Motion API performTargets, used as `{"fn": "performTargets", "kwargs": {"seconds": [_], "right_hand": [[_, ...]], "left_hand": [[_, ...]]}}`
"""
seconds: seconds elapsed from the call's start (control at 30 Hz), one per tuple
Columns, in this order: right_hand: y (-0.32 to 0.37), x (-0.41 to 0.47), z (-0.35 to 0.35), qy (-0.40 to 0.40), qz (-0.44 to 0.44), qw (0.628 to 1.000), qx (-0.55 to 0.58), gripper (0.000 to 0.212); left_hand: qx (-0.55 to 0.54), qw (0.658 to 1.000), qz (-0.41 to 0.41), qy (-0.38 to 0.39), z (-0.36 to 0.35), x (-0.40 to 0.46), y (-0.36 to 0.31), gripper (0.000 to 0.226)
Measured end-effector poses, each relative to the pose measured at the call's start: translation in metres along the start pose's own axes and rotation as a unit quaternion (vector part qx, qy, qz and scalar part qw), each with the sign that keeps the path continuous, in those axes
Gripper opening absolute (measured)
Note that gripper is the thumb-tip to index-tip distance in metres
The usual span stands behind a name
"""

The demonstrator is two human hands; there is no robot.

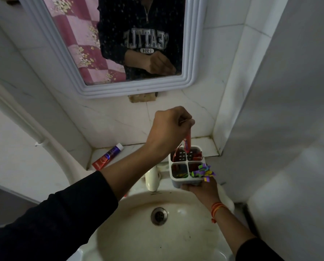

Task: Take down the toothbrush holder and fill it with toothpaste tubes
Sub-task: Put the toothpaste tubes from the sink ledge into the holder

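Note:
A white four-compartment toothbrush holder [187, 162] rests on my right hand [204, 189], held from below over the sink's back edge. My left hand [169, 127] pinches the flat end of a red toothpaste tube [187, 143], which hangs straight down with its lower end inside a far compartment. More red tubes stand in the far compartments. Colourful purple, green and yellow items [204, 171] stick out of the near right compartment. Another red and purple toothpaste tube [108, 156] lies on the tiled ledge to the left.
A white basin [131, 232] with a metal drain [158, 216] lies below my arms, its white tap [152, 178] just left of the holder. A framed mirror [192, 53] hangs above, over a small brown wall mount [142, 97]. Tiled walls close in left and right.

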State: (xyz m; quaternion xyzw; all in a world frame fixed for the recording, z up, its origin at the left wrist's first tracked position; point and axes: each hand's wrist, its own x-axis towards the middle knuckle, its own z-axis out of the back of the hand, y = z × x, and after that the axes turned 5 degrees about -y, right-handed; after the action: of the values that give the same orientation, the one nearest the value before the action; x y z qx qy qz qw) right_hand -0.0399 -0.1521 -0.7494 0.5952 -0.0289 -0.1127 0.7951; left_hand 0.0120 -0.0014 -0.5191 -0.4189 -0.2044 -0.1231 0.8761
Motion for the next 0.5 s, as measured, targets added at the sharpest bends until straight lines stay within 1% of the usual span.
{"fn": "performTargets", "kwargs": {"seconds": [0.07,0.17,0.27,0.33,0.4,0.5], "right_hand": [[0.000,0.000,-0.001,0.000,-0.001,1.000,0.000,0.058],[0.001,0.001,0.000,0.002,-0.007,1.000,-0.014,0.063],[0.002,0.000,0.001,0.000,0.003,1.000,-0.023,0.055],[0.003,-0.001,0.001,0.000,0.008,1.000,-0.012,0.054],[0.002,0.000,0.002,0.000,0.009,1.000,-0.004,0.058],[-0.003,0.002,0.003,0.004,-0.003,1.000,-0.003,0.064]], "left_hand": [[0.020,0.999,-0.003,0.026,-0.004,-0.005,0.005,0.012],[0.088,0.991,-0.012,0.099,-0.013,-0.014,0.018,0.014],[0.242,0.959,-0.020,0.147,-0.021,-0.018,0.035,0.019],[0.294,0.940,-0.013,0.173,-0.025,-0.018,0.046,0.021],[0.290,0.937,0.000,0.196,-0.026,-0.014,0.053,0.022],[0.222,0.957,0.025,0.184,-0.014,-0.004,0.056,0.016]]}}
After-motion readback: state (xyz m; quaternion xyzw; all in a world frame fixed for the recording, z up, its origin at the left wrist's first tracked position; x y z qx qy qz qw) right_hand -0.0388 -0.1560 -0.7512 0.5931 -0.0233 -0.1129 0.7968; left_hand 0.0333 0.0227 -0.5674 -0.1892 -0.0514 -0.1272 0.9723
